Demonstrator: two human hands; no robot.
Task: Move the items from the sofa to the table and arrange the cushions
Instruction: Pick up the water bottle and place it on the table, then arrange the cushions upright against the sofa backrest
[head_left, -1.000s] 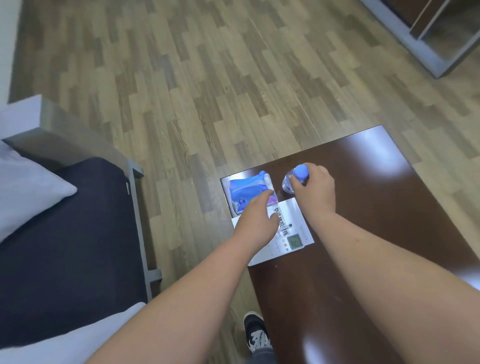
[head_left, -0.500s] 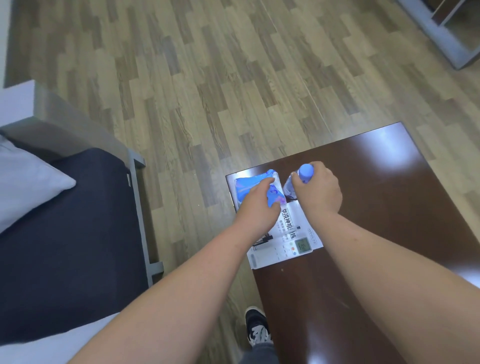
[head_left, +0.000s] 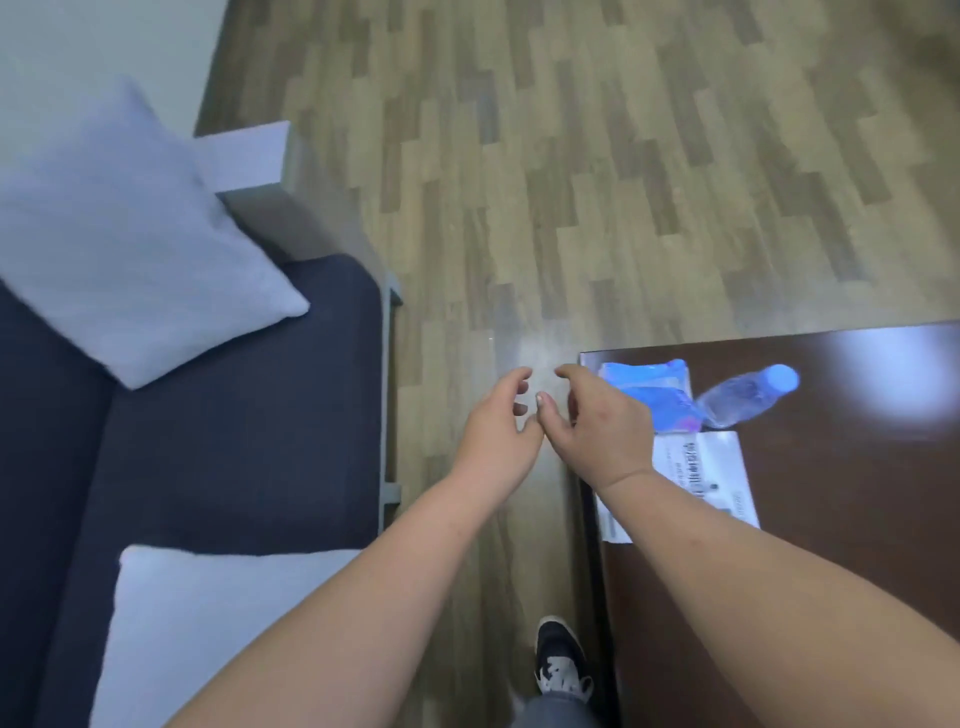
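- My left hand (head_left: 496, 428) and right hand (head_left: 605, 431) hang empty over the floor (head_left: 571, 182) between sofa (head_left: 234, 441) and table (head_left: 857, 519), fingers loosely curled apart, thumbs nearly touching.
- On the table's near corner lie the blue packet (head_left: 649, 387), the water bottle (head_left: 748, 395) standing beside it, and the white leaflet (head_left: 717, 473); those items look delivered.
- What remains, I judge, is the cushions, both to my left on the sofa.
- The far cushion (head_left: 130, 249) leans tilted by the armrest (head_left: 270, 176); the near cushion (head_left: 208, 613) lies flat at the seat's front edge, partly under my left forearm.
- My left hand is nearer both.
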